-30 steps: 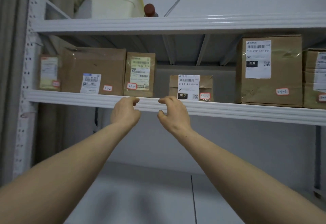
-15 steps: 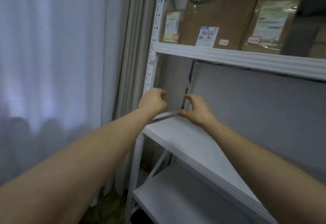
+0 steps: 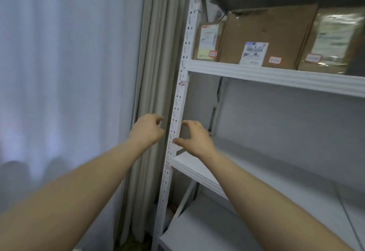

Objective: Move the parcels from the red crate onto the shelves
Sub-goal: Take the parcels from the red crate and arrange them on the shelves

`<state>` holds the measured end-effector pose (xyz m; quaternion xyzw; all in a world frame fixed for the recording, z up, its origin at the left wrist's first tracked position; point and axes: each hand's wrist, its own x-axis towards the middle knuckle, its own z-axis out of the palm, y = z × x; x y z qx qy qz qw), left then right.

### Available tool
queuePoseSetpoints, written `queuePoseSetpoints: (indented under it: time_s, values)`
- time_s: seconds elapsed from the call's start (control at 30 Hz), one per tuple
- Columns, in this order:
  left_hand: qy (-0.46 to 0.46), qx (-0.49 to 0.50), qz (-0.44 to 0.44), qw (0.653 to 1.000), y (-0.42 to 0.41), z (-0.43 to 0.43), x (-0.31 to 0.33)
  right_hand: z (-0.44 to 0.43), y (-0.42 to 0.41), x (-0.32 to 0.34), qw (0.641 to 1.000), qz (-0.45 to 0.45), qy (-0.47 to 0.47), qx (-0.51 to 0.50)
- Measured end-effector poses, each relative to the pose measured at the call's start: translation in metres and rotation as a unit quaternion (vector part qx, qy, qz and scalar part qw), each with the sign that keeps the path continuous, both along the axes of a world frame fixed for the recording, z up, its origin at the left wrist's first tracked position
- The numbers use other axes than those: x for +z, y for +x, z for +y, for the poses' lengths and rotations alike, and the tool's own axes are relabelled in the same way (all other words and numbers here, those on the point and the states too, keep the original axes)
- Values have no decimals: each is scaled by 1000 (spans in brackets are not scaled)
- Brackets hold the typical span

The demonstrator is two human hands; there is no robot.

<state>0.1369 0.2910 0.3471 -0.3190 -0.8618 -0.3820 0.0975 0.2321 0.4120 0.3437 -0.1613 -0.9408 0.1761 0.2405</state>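
Parcels (image 3: 262,33) are lining the upper shelf (image 3: 276,75); post (image 3: 180,102) is showing between left hand (image 3: 147,130) and right hand (image 3: 195,141), grips loosely curled, holding nothing

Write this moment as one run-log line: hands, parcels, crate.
left hand: empty | right hand: empty, near post | parcels: three on upper shelf | crate: not in view

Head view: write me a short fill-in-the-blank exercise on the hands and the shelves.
The left hand and right hand both hold ____.
The brown parcels in view on the shelf number ____.
Left of the rack post hangs a ____.
Missing words: nothing; three; curtain.
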Motion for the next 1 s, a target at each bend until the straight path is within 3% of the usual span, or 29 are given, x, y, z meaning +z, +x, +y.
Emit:
queuePoseSetpoints:
  time_s: [0.47,1.0]
  values:
    - [78,-182,68,978,94,157,107,139,152,108,961,154,54,-222]
    - [123,-255,92,955,182,274,150,231,243,146,938,183,146,-255]
